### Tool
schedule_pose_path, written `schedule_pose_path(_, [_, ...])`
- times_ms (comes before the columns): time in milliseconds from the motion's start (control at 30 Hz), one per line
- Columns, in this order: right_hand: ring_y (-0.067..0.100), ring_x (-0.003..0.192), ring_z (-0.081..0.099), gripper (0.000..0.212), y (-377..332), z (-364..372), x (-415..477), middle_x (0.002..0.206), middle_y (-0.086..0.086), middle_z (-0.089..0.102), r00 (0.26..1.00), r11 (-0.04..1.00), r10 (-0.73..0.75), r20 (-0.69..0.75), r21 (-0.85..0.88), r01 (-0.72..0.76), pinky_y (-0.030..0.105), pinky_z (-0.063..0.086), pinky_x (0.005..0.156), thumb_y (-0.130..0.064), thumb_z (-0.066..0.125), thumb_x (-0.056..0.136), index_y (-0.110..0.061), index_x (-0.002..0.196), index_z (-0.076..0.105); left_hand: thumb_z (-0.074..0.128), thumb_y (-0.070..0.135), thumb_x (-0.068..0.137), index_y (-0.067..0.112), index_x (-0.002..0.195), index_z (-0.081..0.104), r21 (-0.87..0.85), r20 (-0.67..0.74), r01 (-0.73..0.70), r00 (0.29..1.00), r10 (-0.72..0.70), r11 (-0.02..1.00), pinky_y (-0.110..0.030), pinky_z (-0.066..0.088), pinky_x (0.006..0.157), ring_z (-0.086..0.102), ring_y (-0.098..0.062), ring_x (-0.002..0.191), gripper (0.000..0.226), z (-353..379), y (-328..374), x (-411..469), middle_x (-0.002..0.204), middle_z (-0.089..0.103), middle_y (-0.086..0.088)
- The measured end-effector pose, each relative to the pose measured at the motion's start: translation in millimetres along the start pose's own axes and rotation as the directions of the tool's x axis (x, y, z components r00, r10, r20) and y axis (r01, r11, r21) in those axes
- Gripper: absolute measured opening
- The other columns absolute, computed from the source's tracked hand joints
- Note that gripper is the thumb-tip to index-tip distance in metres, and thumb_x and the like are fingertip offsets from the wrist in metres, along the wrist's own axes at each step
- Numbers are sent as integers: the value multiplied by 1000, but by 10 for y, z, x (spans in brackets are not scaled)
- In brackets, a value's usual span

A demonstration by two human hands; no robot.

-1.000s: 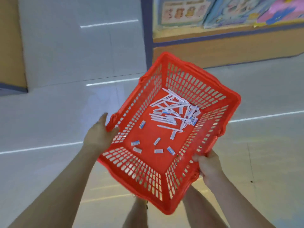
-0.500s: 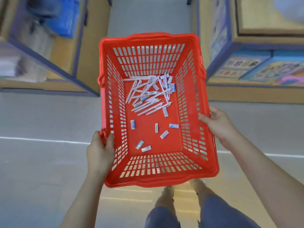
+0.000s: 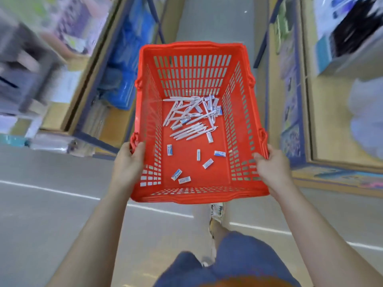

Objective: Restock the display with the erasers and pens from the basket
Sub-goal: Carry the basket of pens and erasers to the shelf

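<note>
Left shelving unit [image 3: 62, 69]: blurred stock, with blue packets [image 3: 128, 65] on its lower tier; no label is legible.

Left hand [image 3: 129, 162]: grips the left rim of the basket near its close corner, with the fingers curled over the edge.

Basket [image 3: 192, 196]: red plastic with slotted walls, held level between both hands above the aisle floor [image 3: 51, 204].

Pens [image 3: 186, 119]: a loose heap of white barrels on the basket bottom, in the far half and crossing one another. Any print on them is too small to read.

Erasers [image 3: 176, 174]: small white blocks in sleeves with blue print.
- Six lie scattered singly across the near half of the basket bottom, apart from each other.
- Several more are mixed into the far right side of the pen heap.
- The wording on the sleeves is too blurred to read.

Right hand [image 3: 271, 168]: grips the right rim near the close corner, thumb against the inner wall and fingers wrapped round the outside.

Right shelving unit [image 3: 306, 121]: wood-coloured with blue edging and blurred coloured packs. No writing is legible.

Below the basket: one white shoe [image 3: 216, 212] on the floor and blue denim shorts [image 3: 238, 259].
</note>
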State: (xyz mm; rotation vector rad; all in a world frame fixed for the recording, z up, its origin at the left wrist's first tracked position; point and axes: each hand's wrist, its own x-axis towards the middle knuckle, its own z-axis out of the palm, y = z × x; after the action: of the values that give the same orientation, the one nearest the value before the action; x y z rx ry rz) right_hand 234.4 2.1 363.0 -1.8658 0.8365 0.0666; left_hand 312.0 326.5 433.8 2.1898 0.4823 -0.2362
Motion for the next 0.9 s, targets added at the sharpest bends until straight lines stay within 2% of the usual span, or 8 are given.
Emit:
schedule_pose_path(67, [33,80,70,23,-368,-38,241,86,6,73,1000,1000,4,-24,8,-4,55,56,72,-43,48,68,-56,82,59,41,64,79,20,95,60,10,17,-46,999,46,999,-52,52,84,66,-26,90,50,-15,286,225,95,69,-5])
schedule_pose_path(167, [35,72,69,11,-961,-137,592,79,10,71,999,998,29,-38,48,-27,57,56,65,-40,54,76,-34,78,64,37,63,86,22,97,57,7,34,-116,993,116,993,-51,52,82,66,-24,89,47,9,758,564,95,68,-3])
schedule_pose_path(333, [42,64,67,36,-1761,-93,1396,71,14,69,993,991,53,-108,127,-39,59,55,59,-46,55,88,-17,69,62,37,48,97,14,99,58,64,-6,-164,986,165,984,-44,49,84,62,-28,94,40,194,1534,1455,98,67,-8])
schedule_pose_path(467, [35,60,69,39,-2259,89,2189,70,11,70,987,988,64,-150,147,-42,58,56,59,-51,50,89,-20,71,64,38,44,97,13,92,58,45,14,-182,983,182,982,-41,49,78,62,-27,88,38,365,2048,2349,90,67,-6])
schedule_pose_path(567, [34,61,69,29,-2674,210,2829,70,9,70,982,994,47,-184,103,-29,56,56,60,-42,54,89,-24,69,64,39,45,96,14,93,59,3,45,-159,986,159,987,-41,49,78,63,-22,87,37,461,2520,3085,90,67,-3])
schedule_pose_path(667, [28,69,70,16,-3118,225,3477,77,2,72,980,1000,19,-196,-4,-20,51,58,67,-34,56,83,-38,70,65,38,48,96,15,95,60,0,72,-164,984,164,986,-42,50,79,63,-20,87,39,558,3081,3776,92,66,-1])
schedule_pose_path(800, [28,76,70,10,-3657,162,4313,85,4,72,978,998,3,-208,-61,-17,49,57,71,-27,55,86,-31,86,64,40,54,90,18,94,59,11,124,-205,971,202,979,-44,52,78,66,-22,84,41,784,3826,4632,89,68,0])
schedule_pose_path(900, [31,81,68,15,-4010,110,4990,88,10,72,974,998,5,-227,-62,-19,45,55,77,-20,55,90,-15,98,67,50,45,84,21,92,61,3,164,-209,965,206,978,-46,55,76,68,-20,79,28,1061,4356,5269,85,71,1])
